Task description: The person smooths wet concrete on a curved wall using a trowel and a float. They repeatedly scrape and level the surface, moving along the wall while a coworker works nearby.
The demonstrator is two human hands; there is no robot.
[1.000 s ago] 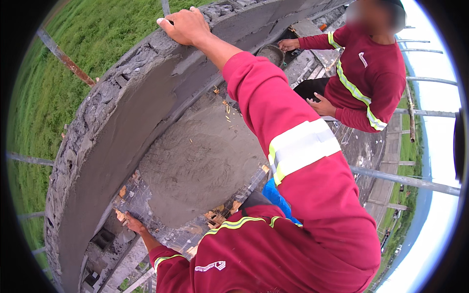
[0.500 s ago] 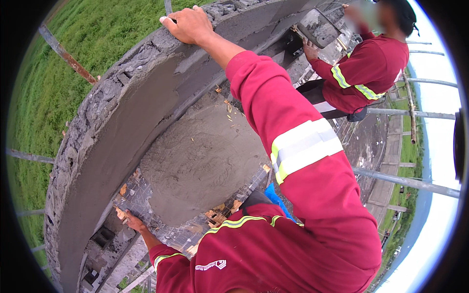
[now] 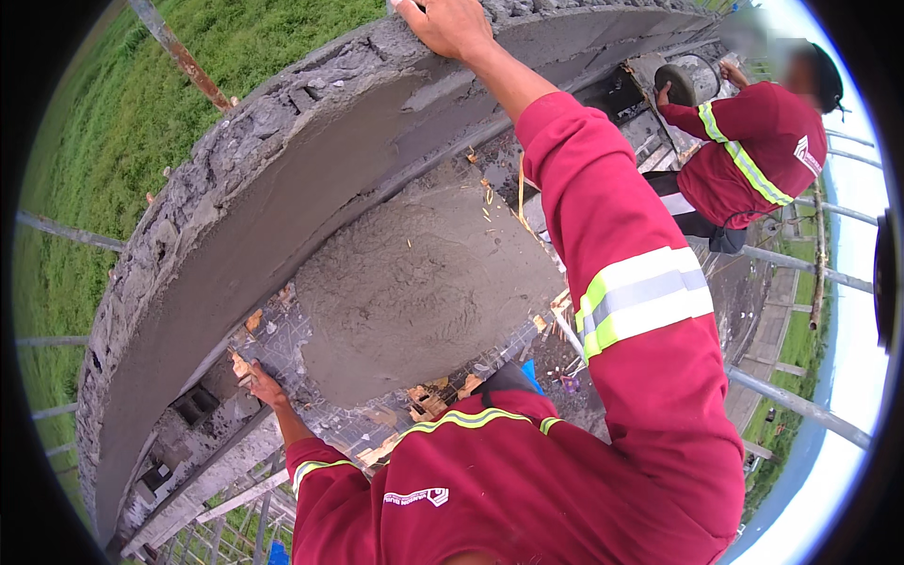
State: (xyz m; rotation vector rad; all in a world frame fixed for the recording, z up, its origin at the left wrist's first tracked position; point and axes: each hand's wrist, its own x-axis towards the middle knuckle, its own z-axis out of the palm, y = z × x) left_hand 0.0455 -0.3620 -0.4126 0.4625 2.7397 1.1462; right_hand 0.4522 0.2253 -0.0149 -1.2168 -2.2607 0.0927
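Observation:
My right hand (image 3: 450, 26) grips the rough, broken top of a curved concrete wall (image 3: 235, 212), with the arm stretched across the view. Part of its fingers lies at the picture's upper edge. Low on the left, my left hand (image 3: 264, 384) has its fingers curled beside a tan, ragged piece (image 3: 241, 365); whether that is a handle or a scrap I cannot tell. Between my arms, wet grey mortar (image 3: 405, 292) lies spread on a dark sheet (image 3: 282, 344) at the foot of the wall. Smooth grey plaster covers much of the wall's inner face.
A co-worker (image 3: 744, 141) at the upper right holds a tilted bucket (image 3: 692, 80). Torn tan scraps (image 3: 428, 400) lie around the mortar. Metal pipes (image 3: 800, 407) cross at the right, and a rusty one (image 3: 179, 52) rises beyond the wall. Hollow blocks (image 3: 193, 405) sit at the lower left.
My view has shifted, so the wall and mortar appear further right. Both my hands keep their places. The co-worker's bucket has tipped, its round base now showing.

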